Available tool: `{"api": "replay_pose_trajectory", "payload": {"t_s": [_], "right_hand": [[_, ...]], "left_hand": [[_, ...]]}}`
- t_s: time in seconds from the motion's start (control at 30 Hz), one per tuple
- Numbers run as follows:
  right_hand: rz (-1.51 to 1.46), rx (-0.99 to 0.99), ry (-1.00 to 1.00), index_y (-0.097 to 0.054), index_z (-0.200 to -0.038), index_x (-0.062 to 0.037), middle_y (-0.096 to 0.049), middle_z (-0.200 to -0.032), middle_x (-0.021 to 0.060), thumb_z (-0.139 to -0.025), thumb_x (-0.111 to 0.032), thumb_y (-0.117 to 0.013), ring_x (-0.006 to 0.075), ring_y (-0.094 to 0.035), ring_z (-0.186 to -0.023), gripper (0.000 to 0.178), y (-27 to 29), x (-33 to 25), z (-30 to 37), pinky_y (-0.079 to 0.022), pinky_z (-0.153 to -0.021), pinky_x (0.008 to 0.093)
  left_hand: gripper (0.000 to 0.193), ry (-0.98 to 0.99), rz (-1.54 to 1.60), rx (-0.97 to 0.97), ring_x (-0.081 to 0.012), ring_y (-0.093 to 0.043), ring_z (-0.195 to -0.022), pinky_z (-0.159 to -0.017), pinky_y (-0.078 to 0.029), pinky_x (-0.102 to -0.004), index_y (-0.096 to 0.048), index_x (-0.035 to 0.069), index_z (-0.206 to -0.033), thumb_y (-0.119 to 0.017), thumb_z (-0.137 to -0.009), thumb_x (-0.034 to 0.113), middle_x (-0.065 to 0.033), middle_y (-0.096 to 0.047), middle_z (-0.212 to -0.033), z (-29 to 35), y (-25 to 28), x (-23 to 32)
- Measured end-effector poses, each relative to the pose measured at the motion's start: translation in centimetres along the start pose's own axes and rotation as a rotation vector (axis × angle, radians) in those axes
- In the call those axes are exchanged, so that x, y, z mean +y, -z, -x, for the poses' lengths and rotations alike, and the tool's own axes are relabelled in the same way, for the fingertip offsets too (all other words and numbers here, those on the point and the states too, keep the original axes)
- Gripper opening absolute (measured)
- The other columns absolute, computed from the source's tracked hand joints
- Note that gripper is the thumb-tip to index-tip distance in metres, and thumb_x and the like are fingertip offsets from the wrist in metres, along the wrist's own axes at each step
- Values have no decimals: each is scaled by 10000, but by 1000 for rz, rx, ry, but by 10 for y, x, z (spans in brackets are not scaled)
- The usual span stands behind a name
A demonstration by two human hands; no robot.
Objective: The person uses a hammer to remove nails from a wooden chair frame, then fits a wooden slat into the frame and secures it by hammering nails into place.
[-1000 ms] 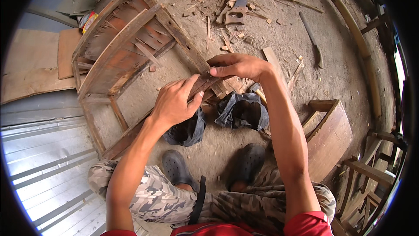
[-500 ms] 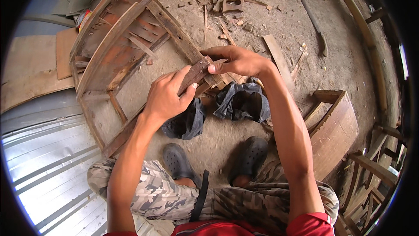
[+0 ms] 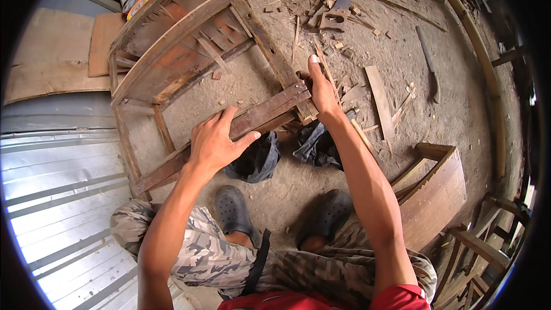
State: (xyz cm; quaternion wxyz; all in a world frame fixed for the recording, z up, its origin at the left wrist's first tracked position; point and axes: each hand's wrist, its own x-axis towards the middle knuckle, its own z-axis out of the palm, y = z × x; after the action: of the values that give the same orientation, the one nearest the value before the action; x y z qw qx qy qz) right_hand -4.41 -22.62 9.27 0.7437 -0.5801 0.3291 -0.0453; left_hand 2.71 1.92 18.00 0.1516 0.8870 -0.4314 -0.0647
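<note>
A weathered wooden frame [image 3: 274, 60] with curved slats and a reddish-brown panel stands on the dirt floor ahead and to the left. Its near bar [image 3: 270, 107] slopes up from the lower left to a corner in front of me. My left hand [image 3: 215, 141] is closed over the middle of this bar, thumb on the near side and fingers on the far side. At the bar's right end, my right hand [image 3: 325, 93] holds the corner, its thumb pointing up and its other fingers mostly hidden behind the wood. Two black plastic bags [image 3: 261, 161] sit below the bar.
Beyond the frame lie a handsaw [image 3: 338, 9] and wood scraps. A machete [image 3: 429, 63] and a loose board [image 3: 380, 102] are to the right. A wooden box-like piece [image 3: 436, 195] stands near my right leg. Corrugated metal sheet [image 3: 69, 195] covers the left side.
My right hand has shifted from the top of the corner to its outer end, thumb now raised. My left hand stays on the bar. The view has turned, moving the frame slightly right and down.
</note>
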Motion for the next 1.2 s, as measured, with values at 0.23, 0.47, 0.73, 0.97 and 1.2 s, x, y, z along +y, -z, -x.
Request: {"api": "replay_pose_trajectory", "payload": {"t_s": [0.23,0.47,0.73,0.97,1.2], "right_hand": [[-135,80,-73,-553,-1354,101,-548,-1401,252,-920,-780,-396,312,-512,-1294,995,-6,1,-2,-338,-1117,377],[-82,137,-19,-531,-1378,91,-564,-1373,233,-911,-762,-448,305,-530,-1243,976,-9,-8,8,-352,-1095,386],[-180,87,-85,-561,-1324,114,-575,-1339,235,-894,-750,-510,284,-545,-1219,966,-2,4,-1,-375,-1071,377],[-197,151,-53,-654,-1182,85,-649,-1135,171,-901,-712,-549,236,-580,-1031,852,-9,-3,3,-423,-953,350],[-186,83,-52,-690,-1071,69,-696,-917,130,-897,-706,-562,190,-623,-765,805,-3,12,-13,-503,-738,326]], "left_hand": [[560,-41,51,37,-389,-713,-808,-687,-564,-461,-632,3,-1094,-782,-813,463,-218,-717,-891,1,-2,0],[565,-81,37,88,-371,-712,-771,-664,-565,-452,-635,28,-1078,-768,-808,507,-193,-718,-865,0,-4,-2],[597,-56,29,67,-363,-714,-795,-676,-569,-448,-638,32,-1097,-750,-809,543,-195,-717,-881,3,-6,-3],[560,-99,42,66,-392,-716,-798,-680,-565,-452,-642,-27,-1071,-726,-857,484,-222,-713,-900,-1,-4,-1],[571,-96,-32,87,-392,-717,-815,-668,-573,-465,-632,-11,-1107,-680,-877,509,-227,-717,-925,-1,-10,-5]]}}
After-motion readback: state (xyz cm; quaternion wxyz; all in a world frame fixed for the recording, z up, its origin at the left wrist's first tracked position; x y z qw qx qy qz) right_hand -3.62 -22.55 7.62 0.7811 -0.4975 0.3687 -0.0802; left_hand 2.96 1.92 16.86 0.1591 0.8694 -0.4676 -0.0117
